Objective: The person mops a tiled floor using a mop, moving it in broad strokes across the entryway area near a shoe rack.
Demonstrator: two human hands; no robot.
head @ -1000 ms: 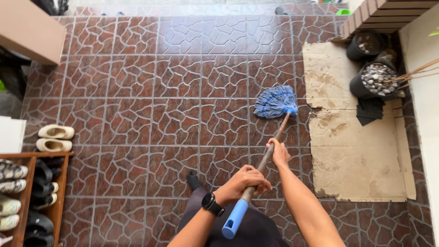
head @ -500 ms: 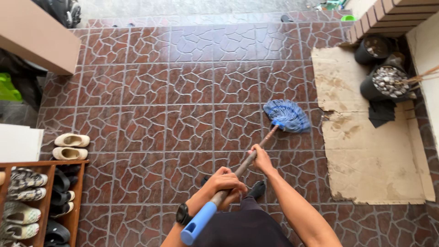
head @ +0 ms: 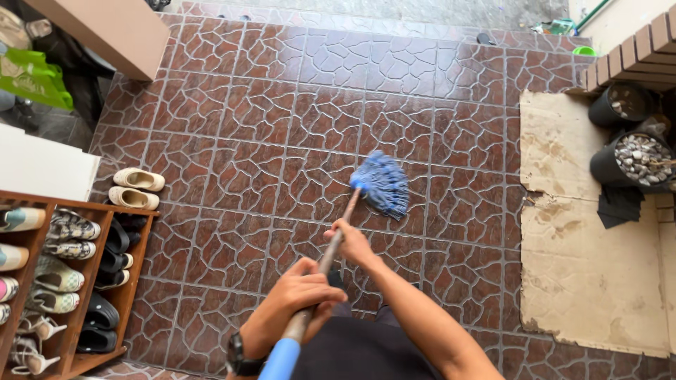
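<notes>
Both my hands grip a mop with a brown pole (head: 340, 227) and a light blue end grip (head: 281, 361). My left hand (head: 294, 301), with a black watch on its wrist, holds the pole near the blue grip. Higher up the pole, my right hand (head: 350, 243) is closed around it. The blue stringy mop head (head: 382, 183) lies spread on the brown tiled floor (head: 253, 119), ahead of me near the middle of the view.
A wooden shoe rack (head: 67, 271) full of shoes stands at the left, with a pair of cream slippers (head: 135, 188) beside it. Worn cardboard sheets (head: 577, 232) lie at the right, next to two black pots (head: 627, 155) with stones. A cardboard box (head: 113, 28) is upper left.
The mop head has swept left across the tiles, away from the cardboard. Both hands moved left with the pole, and my view has shifted left too.
</notes>
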